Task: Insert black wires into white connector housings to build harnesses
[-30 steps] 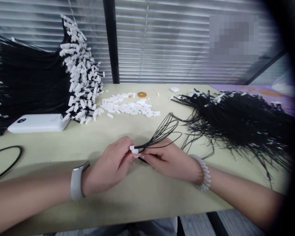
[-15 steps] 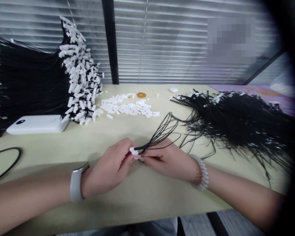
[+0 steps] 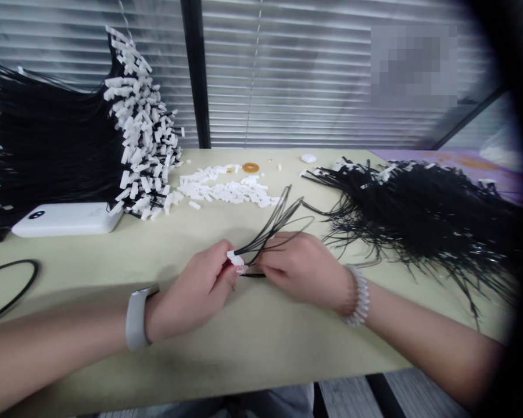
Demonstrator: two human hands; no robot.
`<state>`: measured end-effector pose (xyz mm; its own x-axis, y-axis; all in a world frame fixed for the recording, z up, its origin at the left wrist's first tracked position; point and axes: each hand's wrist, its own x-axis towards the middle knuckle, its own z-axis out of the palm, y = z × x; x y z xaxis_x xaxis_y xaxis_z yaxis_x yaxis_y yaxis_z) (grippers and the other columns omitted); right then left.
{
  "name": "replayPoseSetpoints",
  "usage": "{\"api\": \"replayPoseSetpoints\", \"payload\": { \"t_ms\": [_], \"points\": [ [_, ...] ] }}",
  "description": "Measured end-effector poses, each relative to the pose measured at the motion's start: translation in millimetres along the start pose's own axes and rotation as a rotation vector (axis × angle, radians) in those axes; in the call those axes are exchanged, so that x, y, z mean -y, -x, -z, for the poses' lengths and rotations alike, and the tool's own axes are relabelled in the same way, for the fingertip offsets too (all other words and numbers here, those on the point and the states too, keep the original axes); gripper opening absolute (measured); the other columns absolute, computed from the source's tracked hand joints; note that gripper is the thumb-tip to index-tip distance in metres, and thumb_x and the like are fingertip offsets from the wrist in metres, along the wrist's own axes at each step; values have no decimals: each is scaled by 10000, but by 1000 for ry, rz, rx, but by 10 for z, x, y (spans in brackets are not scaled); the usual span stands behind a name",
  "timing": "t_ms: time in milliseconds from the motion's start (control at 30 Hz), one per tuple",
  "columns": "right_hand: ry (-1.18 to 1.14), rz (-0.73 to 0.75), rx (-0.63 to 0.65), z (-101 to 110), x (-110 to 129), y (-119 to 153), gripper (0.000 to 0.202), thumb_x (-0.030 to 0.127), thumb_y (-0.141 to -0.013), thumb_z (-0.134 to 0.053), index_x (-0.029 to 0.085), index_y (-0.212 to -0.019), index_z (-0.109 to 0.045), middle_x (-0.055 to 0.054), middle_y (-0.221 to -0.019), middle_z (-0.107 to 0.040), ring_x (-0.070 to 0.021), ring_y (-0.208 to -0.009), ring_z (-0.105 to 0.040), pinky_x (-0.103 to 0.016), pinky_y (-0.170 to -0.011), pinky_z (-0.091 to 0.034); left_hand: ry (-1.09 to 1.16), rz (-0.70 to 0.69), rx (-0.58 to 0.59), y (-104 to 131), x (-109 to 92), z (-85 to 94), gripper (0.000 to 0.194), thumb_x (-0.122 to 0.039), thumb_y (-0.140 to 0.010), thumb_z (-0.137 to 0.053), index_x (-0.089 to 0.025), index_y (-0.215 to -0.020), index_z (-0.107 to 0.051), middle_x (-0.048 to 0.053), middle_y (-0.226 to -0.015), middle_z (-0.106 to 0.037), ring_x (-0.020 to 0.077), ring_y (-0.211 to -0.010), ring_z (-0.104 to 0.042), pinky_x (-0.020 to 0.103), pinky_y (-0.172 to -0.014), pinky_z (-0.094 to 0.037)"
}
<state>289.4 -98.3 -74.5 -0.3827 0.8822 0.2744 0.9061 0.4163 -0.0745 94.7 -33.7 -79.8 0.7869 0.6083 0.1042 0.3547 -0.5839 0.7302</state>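
Between the thumb and fingers of my left hand is a small white connector. Several thin black wires run out of it, fanning up and to the right over my other hand. My right hand is closed just right of the connector, its fingertips pinched around a black wire that spans the short gap between the hands. The right fingertips are partly hidden behind the wires.
Loose white connectors lie mid-table. At left rises a tall stack of black wires with white ends, beside a white power bank. A heap of black wires spreads at right. An amber ring sits at the back.
My right hand has drawn slightly right, away from the connector, opening a gap between the hands. The wire bundle has swung up and left. My left hand still holds the connector.
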Motion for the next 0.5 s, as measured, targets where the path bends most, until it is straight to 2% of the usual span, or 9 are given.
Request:
{"api": "replayPoseSetpoints", "payload": {
  "t_ms": [133,267,400,500],
  "points": [
    [103,-125,-73,128,-211,-15,176,198,-795,-522,205,-700,-669,-30,-738,-607,-129,-695,-528,-233,-597,-360,69,16,-18,-20,-3,9,151,-267,-902,-327,-191,-799,-406,-11,-685,-519,144,-634,-507,293,-638,-405],
    [52,-273,-214,233,-453,40,159,233,-789,-528,237,-783,-687,13,-556,-573,-105,-522,-507,-234,-545,-384,200,86,-92,-74,40,14,179,-302,-911,-321,-186,-831,-432,-17,-661,-511,131,-612,-505,272,-596,-415],
    [-70,-467,-488,285,-669,108,130,286,-762,-588,221,-823,-683,15,-509,-568,-108,-457,-505,-265,-542,-432,376,173,-113,-111,64,19,213,-354,-907,-338,-186,-808,-421,-12,-652,-511,157,-722,-566,246,-558,-416],
    [-154,-546,-659,318,-798,113,194,305,-811,-540,188,-919,-650,-48,-699,-643,-136,-573,-589,-271,-551,-473,433,223,-105,-115,54,31,225,-372,-903,-350,-181,-810,-424,-5,-699,-546,136,-668,-552,238,-543,-404]
  ]
}}
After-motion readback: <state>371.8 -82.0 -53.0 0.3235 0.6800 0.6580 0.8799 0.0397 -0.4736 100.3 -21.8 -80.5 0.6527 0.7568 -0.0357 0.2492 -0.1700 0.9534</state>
